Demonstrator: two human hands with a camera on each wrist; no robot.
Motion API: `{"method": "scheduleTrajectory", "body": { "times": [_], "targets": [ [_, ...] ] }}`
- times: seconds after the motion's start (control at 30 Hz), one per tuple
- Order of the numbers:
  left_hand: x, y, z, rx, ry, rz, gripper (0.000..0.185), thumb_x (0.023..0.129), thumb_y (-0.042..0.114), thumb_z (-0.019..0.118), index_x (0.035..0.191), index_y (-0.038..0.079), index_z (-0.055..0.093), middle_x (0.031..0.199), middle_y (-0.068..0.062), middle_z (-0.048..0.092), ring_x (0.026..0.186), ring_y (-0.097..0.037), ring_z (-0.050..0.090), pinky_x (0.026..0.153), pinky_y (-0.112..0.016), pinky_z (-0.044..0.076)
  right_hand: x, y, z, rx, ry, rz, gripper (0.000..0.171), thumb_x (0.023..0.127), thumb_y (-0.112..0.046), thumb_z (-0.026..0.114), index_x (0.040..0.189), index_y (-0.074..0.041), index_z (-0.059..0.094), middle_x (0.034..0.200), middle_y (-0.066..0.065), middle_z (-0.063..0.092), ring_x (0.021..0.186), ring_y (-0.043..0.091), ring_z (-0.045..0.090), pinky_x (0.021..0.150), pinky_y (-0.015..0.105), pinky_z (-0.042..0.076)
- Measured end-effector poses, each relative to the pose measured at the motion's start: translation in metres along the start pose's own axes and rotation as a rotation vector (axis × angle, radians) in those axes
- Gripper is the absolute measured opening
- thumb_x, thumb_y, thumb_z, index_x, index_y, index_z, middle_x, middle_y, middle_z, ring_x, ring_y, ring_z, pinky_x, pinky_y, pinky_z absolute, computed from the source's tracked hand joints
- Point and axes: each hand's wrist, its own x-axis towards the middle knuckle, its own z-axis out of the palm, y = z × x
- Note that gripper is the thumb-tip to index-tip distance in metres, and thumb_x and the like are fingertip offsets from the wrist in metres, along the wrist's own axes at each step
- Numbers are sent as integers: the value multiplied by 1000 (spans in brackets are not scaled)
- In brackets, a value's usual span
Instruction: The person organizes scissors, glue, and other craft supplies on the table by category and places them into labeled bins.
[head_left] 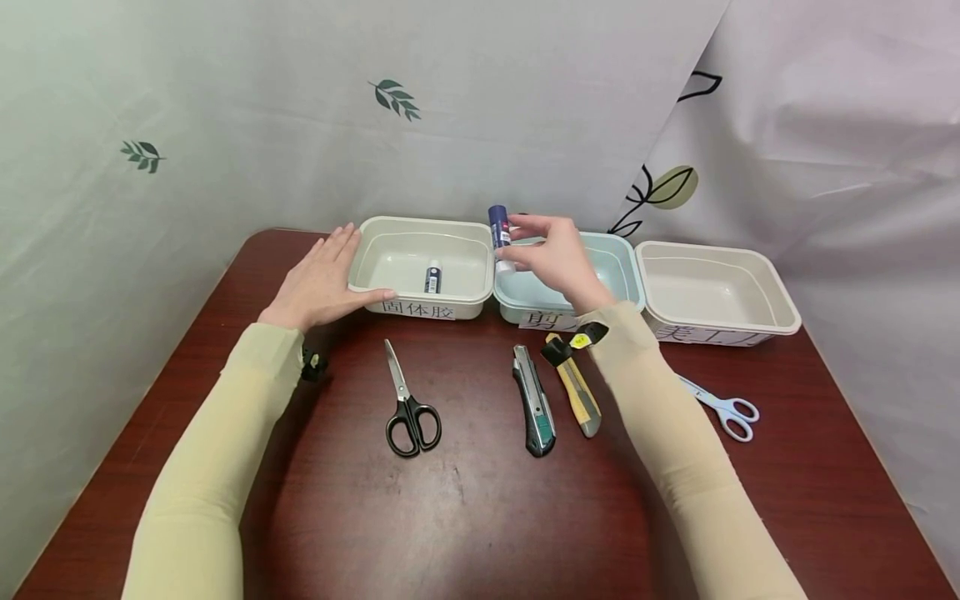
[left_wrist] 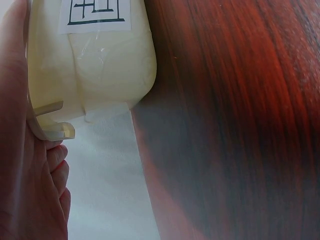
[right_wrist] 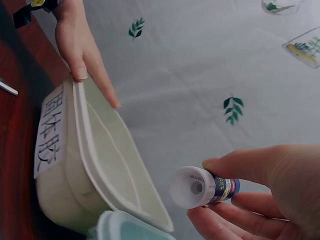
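My right hand (head_left: 551,254) pinches a glue stick (head_left: 499,237) with a dark blue cap and a white base, held above the rims where the left and middle bins meet. In the right wrist view the glue stick's (right_wrist: 220,188) hollow white end faces the camera. My left hand (head_left: 318,279) rests on the left corner of the cream bin (head_left: 375,223), fingers straight along its side and thumb on the front rim. Another glue stick (head_left: 432,277) lies inside that bin. A paper label (head_left: 417,310) with Chinese characters is stuck on its front.
A light blue bin (head_left: 617,265) and a beige bin (head_left: 780,300) continue the row rightward. On the table (head_left: 465,533) lie black-handled scissors (head_left: 408,412), a grey-green utility knife (head_left: 534,404), a yellow utility knife (head_left: 579,392) and light blue scissors (head_left: 731,410), partly behind the right sleeve.
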Motion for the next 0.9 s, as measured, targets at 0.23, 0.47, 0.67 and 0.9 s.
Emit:
{"method": "scheduleTrajectory", "body": {
  "times": [0.23, 0.47, 0.67, 0.9],
  "targets": [
    [-1, 1, -1, -13, -9, -8, 119, 86, 79, 55, 162, -2, 10, 168, -21, 9, 154, -35, 8, 125, -44, 3, 6, 6, 16, -47, 10, 73, 57, 83, -8, 85, 137, -5, 65, 114, 10, 71, 81, 22, 74, 72, 29, 62],
    [-1, 1, -2, -16, -5, -6, 119, 86, 79, 55, 162, -2, 10, 168, -21, 9, 154, -35, 8, 125, -44, 3, 10, 14, 25, -50, 15, 89, 57, 83, -7, 85, 136, -3, 65, 113, 12, 70, 87, 23, 73, 72, 28, 62],
    [-2, 1, -1, -13, -5, -6, 119, 86, 79, 55, 162, -1, 11, 168, -20, 10, 154, -34, 8, 125, -43, 3, 10, 16, 29, -43, 27, 92, 57, 84, -10, 84, 137, -1, 64, 115, 13, 70, 91, 23, 72, 72, 28, 61],
    [-2, 1, -2, -15, 0, -4, 119, 86, 79, 55, 162, -1, 11, 168, -20, 10, 154, -34, 8, 125, -43, 3, 8, 14, 30, -69, 16, 80, 65, 87, -24, 84, 144, -4, 58, 118, 10, 69, 85, 27, 74, 77, 29, 61]
  ]
}}
